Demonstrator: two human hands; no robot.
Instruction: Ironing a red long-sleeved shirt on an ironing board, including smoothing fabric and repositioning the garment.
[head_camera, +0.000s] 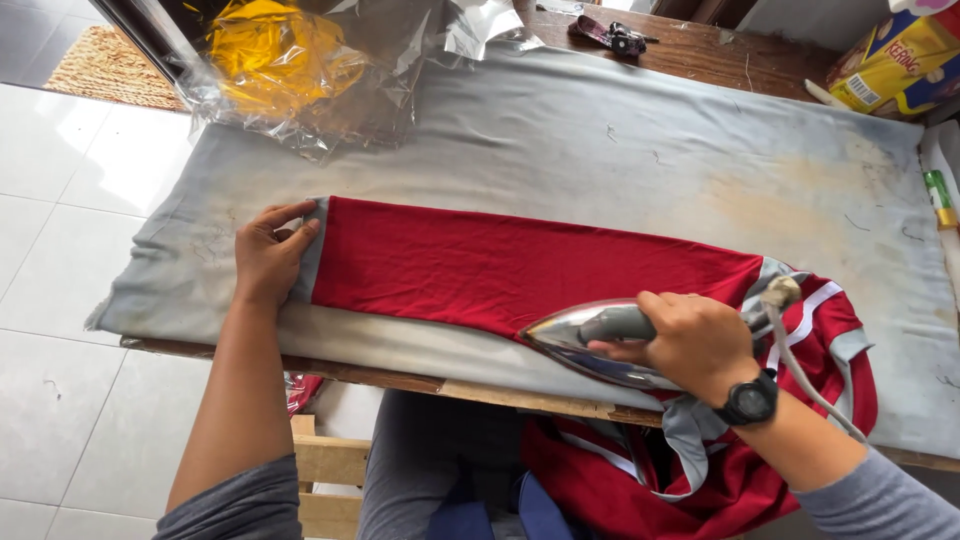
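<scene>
Pinning the red sleeve (500, 265) flat with your left hand (268, 255), your right hand's (695, 345) grip wraps the iron (590, 340) near the surface's front edge.

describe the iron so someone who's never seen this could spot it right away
On the grey padded ironing cloth covering the wooden table, a long red garment lies flat. At its right end, under the right hand, sits the shiny chrome iron, the only mirror-bright metal thing there, pointed tip leftward.

Grey long sleeves, black wristwatch (748, 400) on rt wrist; trousers prob. grey.
</scene>
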